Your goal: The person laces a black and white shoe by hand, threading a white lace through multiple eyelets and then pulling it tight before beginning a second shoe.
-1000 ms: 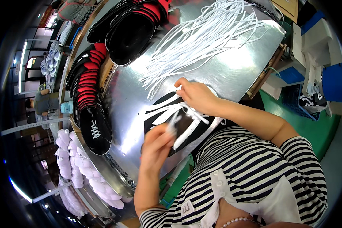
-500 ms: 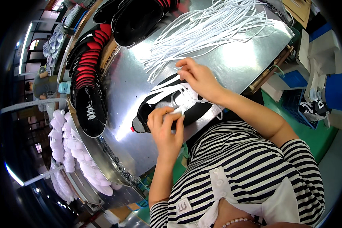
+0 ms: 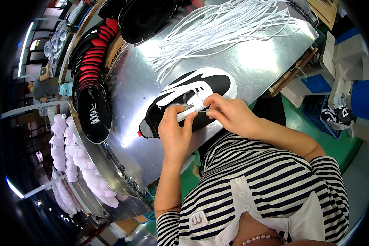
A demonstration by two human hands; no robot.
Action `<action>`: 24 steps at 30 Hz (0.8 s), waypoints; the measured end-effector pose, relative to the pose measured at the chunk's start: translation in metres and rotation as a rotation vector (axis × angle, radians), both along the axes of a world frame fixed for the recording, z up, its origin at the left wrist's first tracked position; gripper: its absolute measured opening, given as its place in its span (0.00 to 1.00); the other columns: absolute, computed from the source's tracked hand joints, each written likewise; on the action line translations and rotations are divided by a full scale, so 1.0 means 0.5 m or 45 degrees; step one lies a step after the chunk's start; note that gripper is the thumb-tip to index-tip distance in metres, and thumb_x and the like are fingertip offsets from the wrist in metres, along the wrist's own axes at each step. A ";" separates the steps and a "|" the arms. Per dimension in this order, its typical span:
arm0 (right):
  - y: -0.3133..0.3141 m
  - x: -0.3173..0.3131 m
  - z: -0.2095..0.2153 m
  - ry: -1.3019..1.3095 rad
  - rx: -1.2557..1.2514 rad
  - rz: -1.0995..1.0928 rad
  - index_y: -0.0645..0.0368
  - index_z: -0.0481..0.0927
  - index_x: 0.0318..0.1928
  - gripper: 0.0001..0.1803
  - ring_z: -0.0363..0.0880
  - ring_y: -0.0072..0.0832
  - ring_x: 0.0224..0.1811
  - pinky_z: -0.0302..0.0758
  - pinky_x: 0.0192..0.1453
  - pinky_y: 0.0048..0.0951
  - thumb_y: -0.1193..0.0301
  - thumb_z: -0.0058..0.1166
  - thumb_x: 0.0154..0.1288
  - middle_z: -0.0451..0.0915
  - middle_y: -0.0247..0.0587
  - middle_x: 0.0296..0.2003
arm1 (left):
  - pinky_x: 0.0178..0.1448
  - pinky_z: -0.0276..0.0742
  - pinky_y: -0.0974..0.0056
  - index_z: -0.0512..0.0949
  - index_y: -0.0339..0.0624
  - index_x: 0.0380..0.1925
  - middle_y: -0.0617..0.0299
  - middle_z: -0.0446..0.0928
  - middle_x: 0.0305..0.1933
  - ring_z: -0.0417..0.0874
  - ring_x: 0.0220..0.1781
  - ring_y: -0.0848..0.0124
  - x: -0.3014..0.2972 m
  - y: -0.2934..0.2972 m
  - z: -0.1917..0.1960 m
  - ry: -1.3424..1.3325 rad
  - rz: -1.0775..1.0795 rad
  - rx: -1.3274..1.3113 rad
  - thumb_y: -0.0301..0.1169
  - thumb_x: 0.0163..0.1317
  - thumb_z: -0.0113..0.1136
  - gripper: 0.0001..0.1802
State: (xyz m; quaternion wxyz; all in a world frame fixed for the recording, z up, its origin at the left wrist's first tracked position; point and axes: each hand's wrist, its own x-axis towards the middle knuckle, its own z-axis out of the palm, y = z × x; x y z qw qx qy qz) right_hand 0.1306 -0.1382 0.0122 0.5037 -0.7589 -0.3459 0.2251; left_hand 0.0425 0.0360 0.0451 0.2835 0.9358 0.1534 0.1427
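A black and white shoe upper (image 3: 219, 83) lies on its side on the metal table, its grey heel with a small red tab pointing left. White panels and a row of eyelet slots run along its middle. My left hand (image 3: 175, 128) pinches the near eyelet edge between thumb and fingers. Close beside it, my right hand (image 3: 230, 115) is closed in a pinch, fingertips almost meeting the left thumb. A thin dark sliver shows between the two hands; what the right fingertips hold is too small to make out.
A bundle of white shoelaces (image 3: 217, 33) spreads across the far part of the metal table (image 3: 131, 96). A curved stack of black and red shoe uppers (image 3: 95, 108) lines the left edge, with more black uppers (image 3: 141, 20) beyond. White pieces (image 3: 84, 160) hang at left; boxes stand right.
My right hand has come down from the far side of the upper to the near eyelet edge, beside my left hand. The loose white lace loops over the eyelets no longer show.
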 end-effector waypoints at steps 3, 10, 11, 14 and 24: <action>0.006 0.006 0.001 0.057 -0.038 0.031 0.59 0.67 0.50 0.13 0.82 0.46 0.31 0.75 0.36 0.43 0.67 0.52 0.71 0.82 0.44 0.29 | 0.41 0.75 0.63 0.78 0.35 0.34 0.55 0.80 0.32 0.81 0.33 0.63 0.000 0.003 -0.008 0.003 -0.017 0.010 0.30 0.53 0.73 0.15; 0.059 -0.009 -0.022 0.083 -0.044 -0.088 0.61 0.64 0.47 0.13 0.82 0.48 0.32 0.74 0.36 0.43 0.70 0.52 0.69 0.82 0.49 0.28 | 0.35 0.73 0.59 0.77 0.36 0.33 0.54 0.79 0.32 0.80 0.31 0.55 -0.004 0.006 -0.035 -0.089 -0.161 -0.176 0.27 0.55 0.70 0.11; 0.068 -0.009 -0.029 0.118 -0.022 -0.083 0.61 0.64 0.47 0.12 0.83 0.46 0.32 0.75 0.36 0.40 0.72 0.51 0.70 0.83 0.48 0.29 | 0.34 0.72 0.59 0.77 0.36 0.33 0.54 0.79 0.32 0.80 0.30 0.56 -0.009 0.006 -0.035 -0.077 -0.144 -0.160 0.27 0.56 0.69 0.10; 0.075 -0.006 -0.042 0.211 0.018 -0.065 0.61 0.63 0.47 0.11 0.83 0.43 0.31 0.75 0.36 0.38 0.72 0.50 0.71 0.82 0.45 0.27 | 0.38 0.74 0.66 0.78 0.35 0.35 0.56 0.80 0.32 0.80 0.31 0.65 -0.017 0.010 -0.030 -0.034 -0.135 -0.128 0.26 0.58 0.68 0.09; 0.068 -0.038 -0.002 0.043 -0.089 -0.077 0.61 0.63 0.49 0.09 0.81 0.44 0.28 0.75 0.33 0.41 0.72 0.44 0.73 0.80 0.46 0.26 | 0.28 0.70 0.62 0.80 0.33 0.43 0.52 0.77 0.29 0.77 0.23 0.61 -0.034 -0.011 -0.014 -0.108 -0.252 0.110 0.20 0.59 0.62 0.11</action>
